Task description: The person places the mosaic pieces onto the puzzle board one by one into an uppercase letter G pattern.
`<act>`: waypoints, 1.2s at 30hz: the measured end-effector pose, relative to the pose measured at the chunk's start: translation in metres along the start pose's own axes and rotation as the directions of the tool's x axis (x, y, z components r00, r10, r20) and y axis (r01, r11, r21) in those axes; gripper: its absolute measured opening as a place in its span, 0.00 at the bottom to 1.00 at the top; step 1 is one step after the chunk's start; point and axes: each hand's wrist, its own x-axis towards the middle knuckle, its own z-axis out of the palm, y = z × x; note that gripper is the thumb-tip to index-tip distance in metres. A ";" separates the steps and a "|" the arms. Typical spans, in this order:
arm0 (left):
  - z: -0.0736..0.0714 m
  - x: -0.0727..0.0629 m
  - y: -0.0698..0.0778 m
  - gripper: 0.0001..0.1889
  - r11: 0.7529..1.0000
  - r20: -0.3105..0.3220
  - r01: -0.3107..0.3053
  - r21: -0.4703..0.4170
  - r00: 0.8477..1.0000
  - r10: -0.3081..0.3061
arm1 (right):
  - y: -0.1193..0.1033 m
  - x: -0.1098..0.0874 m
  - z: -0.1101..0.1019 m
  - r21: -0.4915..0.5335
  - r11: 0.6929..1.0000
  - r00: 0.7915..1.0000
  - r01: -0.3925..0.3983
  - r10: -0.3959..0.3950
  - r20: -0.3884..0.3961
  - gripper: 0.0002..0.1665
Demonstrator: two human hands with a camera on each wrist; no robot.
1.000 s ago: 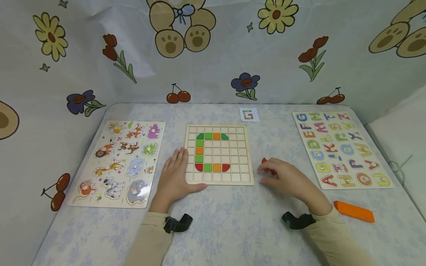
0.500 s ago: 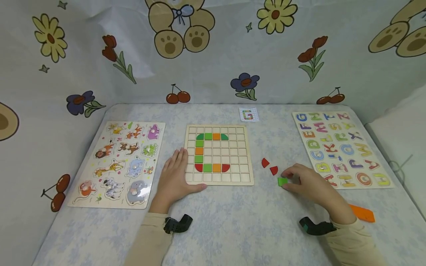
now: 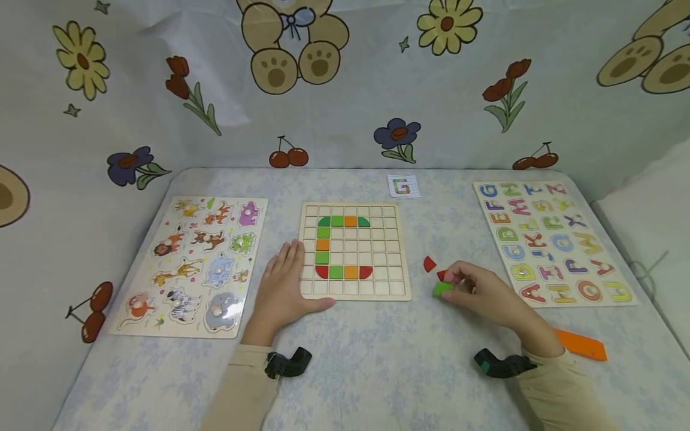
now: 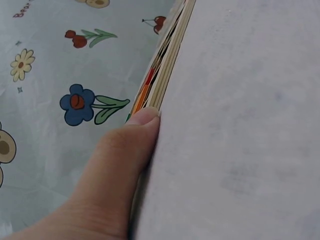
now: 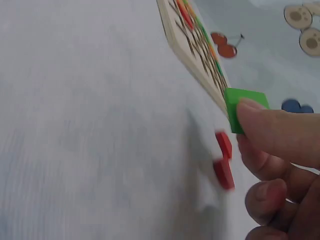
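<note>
A square wooden grid board [image 3: 387, 245] lies mid-table. Set in its cells, green, orange and red pieces form an open C-like outline. Along the board's left edge rests my left hand [image 3: 281, 290], fingers straight, with the thumb [image 4: 131, 137] against the near edge. My right hand [image 3: 483, 294] pinches a green square tile [image 5: 233, 110] between thumb and fingers, right of the board. Two red quarter-round pieces lie close by: one red piece [image 3: 429, 264] in full sight, the other red piece [image 3: 441, 275] partly hidden behind the right fingertips.
An animal puzzle board [image 3: 202, 263] lies left, a letter puzzle board [image 3: 555, 245] right. Behind the grid board is a small card [image 3: 403, 186] showing a coloured outline. An orange bar [image 3: 584, 345] lies by the right forearm. A patterned cloth [image 3: 345, 114] hangs behind.
My right hand left the red pieces, went right to the green tile, pinched it, and has now brought it leftward toward the board. My left hand stays put.
</note>
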 end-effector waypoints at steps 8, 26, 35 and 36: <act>0.001 0.001 0.000 0.74 1.000 0.003 -0.005 -0.003 1.000 0.005 | -0.034 0.037 0.032 0.065 0.997 0.999 0.042 -0.040 -0.027 0.10; -0.001 0.001 0.002 0.73 1.000 0.019 0.001 -0.002 1.000 -0.001 | -0.078 0.092 0.076 -0.045 0.998 0.993 0.045 -0.049 -0.103 0.09; -0.003 0.001 0.001 0.74 1.000 0.020 0.008 0.005 1.000 -0.008 | -0.080 0.094 0.079 -0.126 0.992 0.994 0.029 -0.042 -0.103 0.10; -0.002 0.001 0.001 0.74 1.000 0.019 0.007 0.003 1.000 -0.007 | -0.080 0.094 0.079 -0.130 0.991 0.994 0.029 -0.042 -0.099 0.10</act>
